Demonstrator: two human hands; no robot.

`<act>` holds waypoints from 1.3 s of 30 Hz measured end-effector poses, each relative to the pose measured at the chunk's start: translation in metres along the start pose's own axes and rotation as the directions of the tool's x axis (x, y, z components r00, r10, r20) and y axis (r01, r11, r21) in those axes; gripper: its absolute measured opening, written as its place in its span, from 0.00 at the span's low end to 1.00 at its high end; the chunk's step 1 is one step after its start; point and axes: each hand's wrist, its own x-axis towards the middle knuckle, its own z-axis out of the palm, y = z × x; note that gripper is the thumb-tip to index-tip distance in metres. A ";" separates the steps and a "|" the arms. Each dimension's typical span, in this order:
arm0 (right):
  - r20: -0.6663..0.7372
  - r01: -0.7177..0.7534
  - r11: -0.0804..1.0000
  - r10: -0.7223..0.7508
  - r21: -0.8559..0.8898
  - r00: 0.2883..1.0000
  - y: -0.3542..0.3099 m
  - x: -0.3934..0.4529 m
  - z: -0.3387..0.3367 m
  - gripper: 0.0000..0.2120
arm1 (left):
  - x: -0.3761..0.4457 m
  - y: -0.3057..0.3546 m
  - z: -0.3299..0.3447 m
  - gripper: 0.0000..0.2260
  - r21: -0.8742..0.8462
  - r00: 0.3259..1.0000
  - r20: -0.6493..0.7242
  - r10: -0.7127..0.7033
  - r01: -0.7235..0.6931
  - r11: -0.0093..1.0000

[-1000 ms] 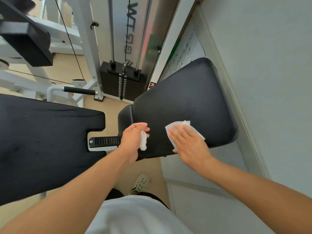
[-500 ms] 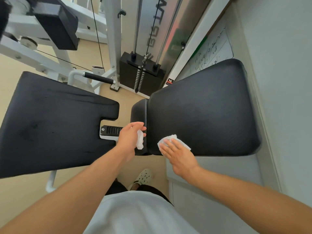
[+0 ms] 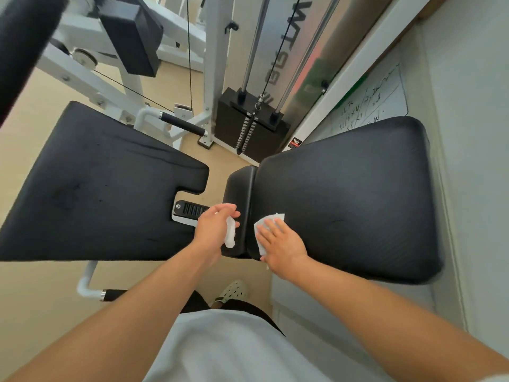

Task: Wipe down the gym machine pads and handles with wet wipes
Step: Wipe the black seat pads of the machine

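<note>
Two wet wipes are in use. The right hand (image 3: 281,244) lies flat with straight fingers on one wet wipe (image 3: 265,224), pressing it onto the big black seat pad (image 3: 358,199) near its left edge. The left hand (image 3: 213,227) has its fingers curled round a second wipe (image 3: 230,234), which hangs just beside the small end pad (image 3: 238,194).

A second ago the right hand and its wipe were further in on the seat pad. Now they sit closer to the seam between the big pad and the small one, right at the near corner. I think this means the swipe across that part of the pad is about done, and the edge is getting cleaned.

The left hand holds its wipe in about the same way as before, close to the small pad, and I cannot tell if it touches the pad. The other black pad (image 3: 104,183) on the left and the black handle (image 3: 183,124) behind it show no hand on them, so they likely wait their turn. More of the left pad shows now than before.
</note>
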 end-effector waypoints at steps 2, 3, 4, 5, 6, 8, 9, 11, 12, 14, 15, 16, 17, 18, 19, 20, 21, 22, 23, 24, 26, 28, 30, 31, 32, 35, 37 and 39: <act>0.015 0.091 0.994 -0.090 -0.058 0.996 -0.014 0.009 0.006 0.32 | 0.001 0.000 -0.010 0.06 -0.026 0.999 -0.035 0.000 -0.001 1.000; 0.012 0.120 0.990 -0.120 -0.079 0.993 -0.015 0.014 0.007 0.32 | 0.002 0.000 -0.015 0.06 -0.044 0.999 -0.055 -0.001 -0.001 0.999; 0.011 0.145 0.985 -0.144 -0.094 0.989 -0.012 0.020 0.006 0.32 | 0.003 0.000 -0.021 0.06 -0.055 0.997 -0.071 -0.007 0.003 0.998; 0.016 0.161 0.982 -0.160 -0.103 0.987 -0.007 0.026 0.003 0.33 | 0.004 -0.001 -0.026 0.06 -0.061 0.996 -0.086 -0.019 0.014 0.998; 0.015 0.160 0.982 -0.159 -0.105 0.987 -0.001 0.034 -0.001 0.33 | 0.005 -0.002 -0.031 0.06 -0.066 0.995 -0.098 -0.033 0.027 0.997; -0.022 0.110 0.990 -0.113 -0.094 0.993 0.016 0.054 -0.011 0.34 | 0.009 -0.005 -0.039 0.06 -0.059 0.991 -0.117 -0.060 0.054 0.997; -0.034 0.079 0.994 -0.082 -0.073 0.996 0.026 0.066 -0.017 0.34 | 0.013 -0.007 -0.044 0.06 -0.040 0.990 -0.122 -0.073 0.068 0.997; -0.020 0.035 0.998 -0.036 -0.042 0.999 0.042 0.091 -0.028 0.35 | 0.022 -0.012 -0.053 0.07 0.000 0.988 -0.126 -0.090 0.091 0.996; -0.011 0.010 0.999 -0.011 -0.037 1.000 0.047 0.103 -0.031 0.35 | 0.027 -0.014 -0.056 0.07 0.017 0.988 -0.124 -0.092 0.095 0.995; -0.002 -0.037 0.999 0.036 -0.038 0.999 0.049 0.128 -0.035 0.34 | 0.037 -0.017 -0.063 0.06 0.052 0.986 -0.140 -0.095 0.103 0.993; 0.003 -0.041 0.998 0.041 -0.044 0.999 0.044 0.138 -0.035 0.34 | 0.042 -0.017 -0.066 0.06 0.065 0.983 -0.157 -0.095 0.106 0.992; 0.014 -0.021 0.999 0.022 -0.046 1.000 0.035 0.145 -0.034 0.34 | 0.046 -0.018 -0.069 0.05 0.074 0.981 -0.174 -0.092 0.106 0.992; 0.031 0.022 0.999 -0.020 -0.048 0.999 0.023 0.149 -0.030 0.33 | 0.050 -0.019 -0.071 0.05 0.082 0.978 -0.189 -0.094 0.111 0.990; 0.056 0.077 0.996 -0.074 -0.054 0.996 0.008 0.150 -0.025 0.33 | 0.053 -0.020 -0.072 0.05 0.086 0.975 -0.199 -0.098 0.117 0.989; 0.082 0.133 0.989 -0.128 -0.063 0.988 -0.009 0.148 -0.018 0.32 | 0.055 -0.021 -0.073 0.06 0.082 0.973 -0.208 -0.102 0.121 0.989; 0.111 0.194 0.978 -0.185 -0.080 0.976 -0.026 0.144 -0.012 0.32 | 0.057 -0.022 -0.073 0.06 0.073 0.972 -0.213 -0.102 0.120 0.990; 0.143 0.262 0.960 -0.246 -0.099 0.959 -0.039 0.141 -0.007 0.31 | 0.060 -0.023 -0.073 0.06 0.060 0.971 -0.218 -0.102 0.117 0.991; 0.175 0.331 0.937 -0.309 -0.114 0.935 -0.048 0.140 -0.004 0.30 | 0.062 -0.023 -0.071 0.06 0.044 0.969 -0.225 -0.104 0.117 0.992; 0.202 0.394 0.909 -0.364 -0.136 0.909 -0.050 0.141 -0.003 0.29 | 0.064 -0.023 -0.069 0.06 0.026 0.966 -0.234 -0.108 0.117 0.993; 0.212 0.439 0.885 -0.405 -0.155 0.890 -0.045 0.146 -0.007 0.28 | 0.067 -0.024 -0.066 0.06 0.011 0.964 -0.243 -0.111 0.118 0.993; 0.179 0.455 0.872 -0.426 -0.182 0.887 -0.019 0.169 -0.019 0.28 | 0.072 -0.027 -0.061 0.07 -0.018 0.960 -0.252 -0.122 0.121 0.992; 0.108 0.348 0.921 -0.333 -0.174 0.937 0.020 0.202 -0.035 0.30 | 0.078 -0.030 -0.057 0.07 -0.054 0.954 -0.265 -0.136 0.127 0.990; 0.066 0.200 0.969 -0.192 -0.149 0.979 0.059 0.235 -0.049 0.31 | 0.085 -0.035 -0.055 0.06 -0.069 0.950 -0.275 -0.147 0.133 0.989; 0.049 0.130 0.984 -0.125 -0.119 0.991 0.073 0.249 -0.053 0.31 | 0.088 -0.037 -0.054 0.06 -0.079 0.949 -0.280 -0.145 0.128 0.989; 0.038 0.070 0.993 -0.067 -0.093 0.997 0.081 0.260 -0.055 0.31 | 0.091 -0.038 -0.053 0.05 -0.088 0.948 -0.285 -0.141 0.121 0.989; 0.019 0.019 0.994 -0.017 -0.112 1.000 0.068 0.275 -0.052 0.31 | 0.098 -0.045 -0.052 0.05 -0.107 0.937 -0.321 -0.140 0.111 0.988; 0.026 0.108 0.981 -0.105 -0.162 0.994 0.030 0.268 -0.041 0.31 | 0.098 -0.049 -0.050 0.05 -0.128 0.932 -0.332 -0.147 0.110 0.986; 0.067 0.258 0.947 -0.249 -0.190 0.966 -0.021 0.245 -0.020 0.31 | 0.095 -0.053 -0.050 0.06 -0.156 0.924 -0.348 -0.159 0.110 0.982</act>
